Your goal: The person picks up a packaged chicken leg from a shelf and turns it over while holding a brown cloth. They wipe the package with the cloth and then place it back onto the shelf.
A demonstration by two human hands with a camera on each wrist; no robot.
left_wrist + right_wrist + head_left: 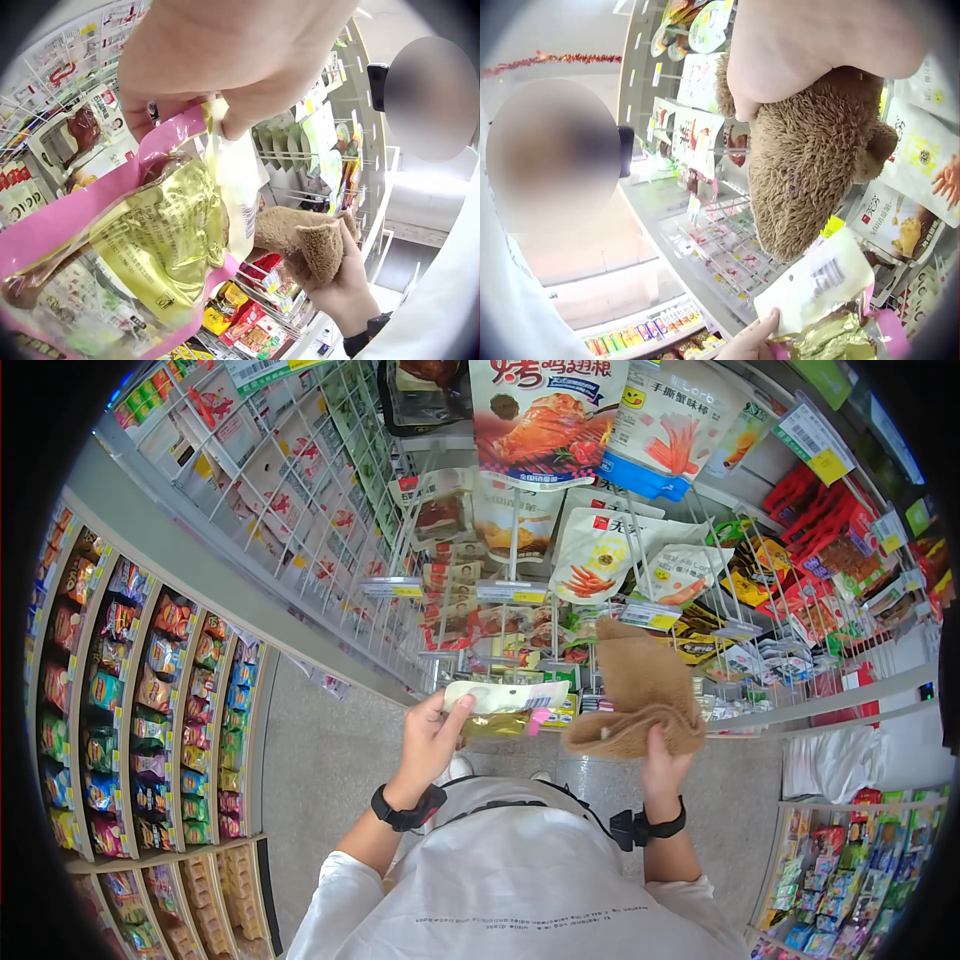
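In the head view my left hand (432, 745) pinches the edge of a snack packet (500, 710) with a cream top, a gold label and pink edging. The left wrist view shows that packet (161, 240) hanging below the left hand (225, 67), thumb on its cream strip. A folded brown fluffy cloth (640, 700) is gripped by my right hand (665, 765), beside the packet with a gap between. In the right wrist view the cloth (802, 165) droops under the right hand (817, 52), above the packet's cream top (817, 281).
Wire racks with hanging snack bags (595, 555) and price tags stand ahead. Shelves of colourful packets (155, 710) run along the left, and another packed rack (835, 870) is at the lower right. Grey floor (330, 760) lies below.
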